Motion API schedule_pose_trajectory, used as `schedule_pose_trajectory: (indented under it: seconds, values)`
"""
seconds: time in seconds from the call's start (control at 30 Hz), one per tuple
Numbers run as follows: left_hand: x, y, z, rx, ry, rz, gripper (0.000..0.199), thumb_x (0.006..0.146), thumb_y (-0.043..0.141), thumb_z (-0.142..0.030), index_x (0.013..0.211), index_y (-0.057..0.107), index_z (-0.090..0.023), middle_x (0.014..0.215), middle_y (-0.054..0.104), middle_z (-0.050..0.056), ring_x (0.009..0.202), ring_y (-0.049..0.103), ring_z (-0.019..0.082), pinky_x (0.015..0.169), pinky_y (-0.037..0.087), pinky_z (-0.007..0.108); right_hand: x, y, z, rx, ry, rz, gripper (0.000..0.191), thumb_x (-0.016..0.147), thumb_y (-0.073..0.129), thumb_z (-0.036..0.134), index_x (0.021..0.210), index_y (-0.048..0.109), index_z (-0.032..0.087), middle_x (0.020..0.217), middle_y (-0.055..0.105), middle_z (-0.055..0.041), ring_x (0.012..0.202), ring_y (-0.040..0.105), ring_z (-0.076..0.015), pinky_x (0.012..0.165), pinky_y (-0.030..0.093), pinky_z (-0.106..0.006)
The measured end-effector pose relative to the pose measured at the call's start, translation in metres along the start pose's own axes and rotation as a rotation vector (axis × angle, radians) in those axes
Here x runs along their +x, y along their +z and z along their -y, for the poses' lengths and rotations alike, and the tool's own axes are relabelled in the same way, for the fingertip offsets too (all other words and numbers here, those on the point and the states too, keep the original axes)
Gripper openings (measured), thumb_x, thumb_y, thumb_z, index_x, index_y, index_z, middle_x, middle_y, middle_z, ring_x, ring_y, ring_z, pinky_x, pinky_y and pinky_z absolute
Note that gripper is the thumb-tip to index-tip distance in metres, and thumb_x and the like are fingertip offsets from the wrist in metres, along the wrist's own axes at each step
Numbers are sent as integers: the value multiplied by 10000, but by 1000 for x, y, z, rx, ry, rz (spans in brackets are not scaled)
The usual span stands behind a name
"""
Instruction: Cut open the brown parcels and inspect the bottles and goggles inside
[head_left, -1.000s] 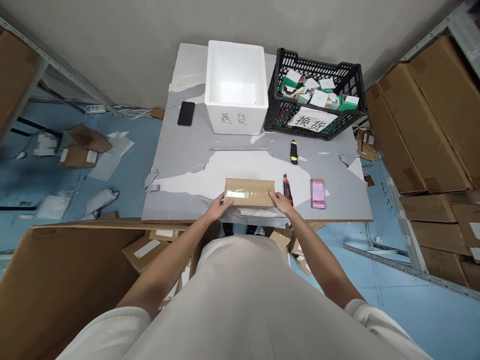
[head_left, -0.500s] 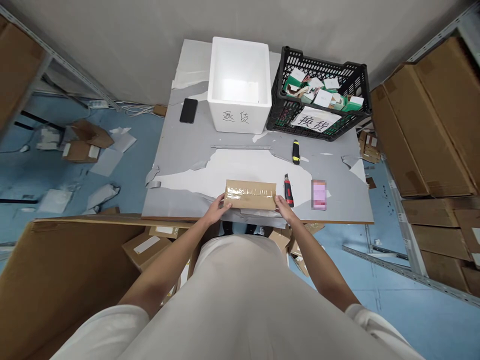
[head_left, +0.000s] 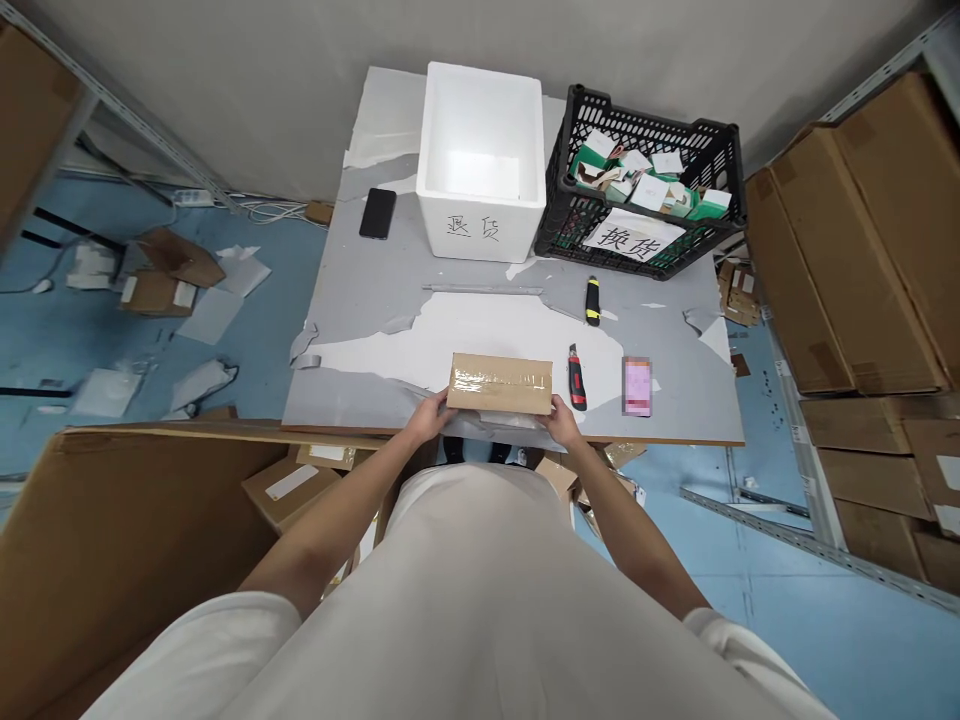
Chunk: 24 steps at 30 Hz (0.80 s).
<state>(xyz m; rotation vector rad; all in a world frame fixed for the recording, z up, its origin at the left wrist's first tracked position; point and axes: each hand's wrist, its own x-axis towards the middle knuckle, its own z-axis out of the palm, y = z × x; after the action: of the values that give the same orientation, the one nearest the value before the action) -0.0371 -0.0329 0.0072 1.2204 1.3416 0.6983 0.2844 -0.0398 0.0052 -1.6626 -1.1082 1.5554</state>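
A brown cardboard box with shiny clear tape across its top is at the table's front edge, between my hands. My left hand grips its left end, and my right hand holds its lower right corner. Just right of the box lies a red and black utility knife. Farther right is a pink phone-shaped item, blurred over. A yellow and black knife lies behind the red one.
A white foam box and a black crate with small green and white boxes stand at the table's back. A black phone lies back left. A large open carton adjoins the table's front left.
The view has shifted slightly. My hands still hold the box at both ends, and its front side now shows a little more below the top.
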Motion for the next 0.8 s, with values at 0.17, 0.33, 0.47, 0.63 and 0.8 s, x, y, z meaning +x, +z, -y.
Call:
schedule_pose_trajectory:
  seconds: [0.17,0.33,0.47,0.63,0.8]
  values:
    - [2,-4,-8,26,-19,-56,489,667,699,-448,1080,687,-187,1024,725,80,1050,622,328,1006,425,437,1,0,12,-7,-47,31,431,610,730,404,896,456,236,1049,647,-42,972,620,-180,944,456,-367]
    - [15,-11,-24,151,-50,-113,447,752,618,-512,1031,713,-177,926,735,69,909,651,282,893,467,352,14,-9,36,-91,-110,-5,328,733,606,495,900,505,232,1001,653,-39,958,610,-180,912,459,-347]
    - [34,-10,-31,352,-80,-120,490,840,470,-549,930,733,-145,804,722,76,838,642,260,837,467,341,34,-12,47,-284,-31,-98,337,769,549,543,855,525,217,898,651,-37,850,602,-186,807,476,-339]
    - [51,-9,-28,371,-117,-106,522,878,407,-518,1015,715,-119,931,722,111,903,634,265,853,462,361,51,-12,47,-318,31,-104,362,790,542,576,824,521,216,817,630,-23,737,581,-166,678,478,-297]
    - [50,-7,-20,288,-112,-98,499,890,406,-482,1149,673,-149,1114,686,105,1025,614,265,920,458,384,53,-9,42,-279,74,-92,362,838,479,580,845,532,221,799,642,-20,689,592,-149,639,493,-275]
